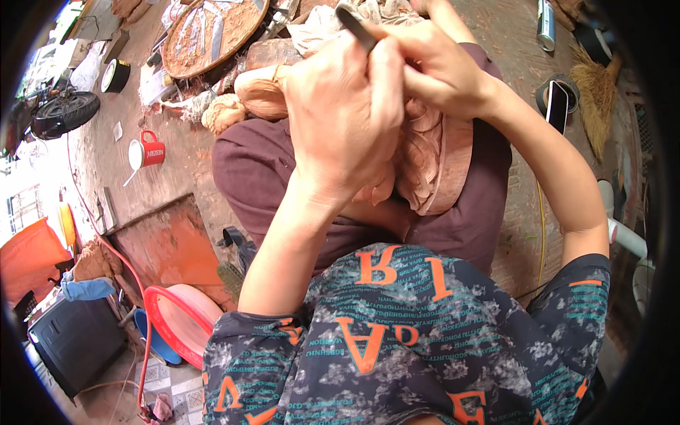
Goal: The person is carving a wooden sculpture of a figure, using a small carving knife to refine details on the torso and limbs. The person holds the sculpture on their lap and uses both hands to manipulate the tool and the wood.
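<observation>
A carved wooden piece (pixel 428 159) with curling relief and a smooth rim lies across my lap between my knees. Above it, my left hand (pixel 343 117) is closed in a fist, with the dark flat shank of a carving chisel (pixel 356 28) jutting out beyond its knuckles. My right hand (pixel 443 67) is closed against the left one, its fingers curled at the same chisel. Both hands hide the chisel's other end and much of the carving. A rounded wooden part (pixel 261 92) shows just left of my left hand.
Beyond my knees, a round woven tray (pixel 205 39) holds several metal tools among wood chips. A red mug (pixel 147 150) stands on the left. To the right are a phone (pixel 557 106) on a tape roll, a straw broom (pixel 597 99) and a spray can (pixel 545 25).
</observation>
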The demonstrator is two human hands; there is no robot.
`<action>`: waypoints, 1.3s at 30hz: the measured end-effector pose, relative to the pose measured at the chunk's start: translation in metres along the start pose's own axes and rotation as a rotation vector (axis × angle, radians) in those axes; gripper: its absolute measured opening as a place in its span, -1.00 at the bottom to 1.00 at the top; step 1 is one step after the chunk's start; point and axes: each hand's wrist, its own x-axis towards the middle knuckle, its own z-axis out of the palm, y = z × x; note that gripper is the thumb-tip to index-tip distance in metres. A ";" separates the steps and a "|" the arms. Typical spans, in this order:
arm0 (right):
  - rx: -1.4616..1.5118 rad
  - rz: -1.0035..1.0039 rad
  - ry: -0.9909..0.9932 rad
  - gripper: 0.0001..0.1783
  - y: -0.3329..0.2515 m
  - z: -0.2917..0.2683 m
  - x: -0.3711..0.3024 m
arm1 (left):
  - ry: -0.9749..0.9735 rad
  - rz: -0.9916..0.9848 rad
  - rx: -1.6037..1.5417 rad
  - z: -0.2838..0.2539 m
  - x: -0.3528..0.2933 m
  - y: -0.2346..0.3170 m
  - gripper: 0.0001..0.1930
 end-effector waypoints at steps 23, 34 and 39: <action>0.132 -0.093 -0.009 -0.55 0.010 0.002 -0.007 | 0.029 0.085 0.079 0.004 -0.002 0.009 -0.81; 0.051 0.127 -0.086 -0.55 -0.008 -0.001 -0.001 | 0.020 0.028 0.226 0.001 -0.004 0.010 -0.82; 0.207 -0.199 0.073 -0.62 0.009 -0.001 -0.011 | -0.008 0.090 0.066 0.004 -0.003 0.022 -0.86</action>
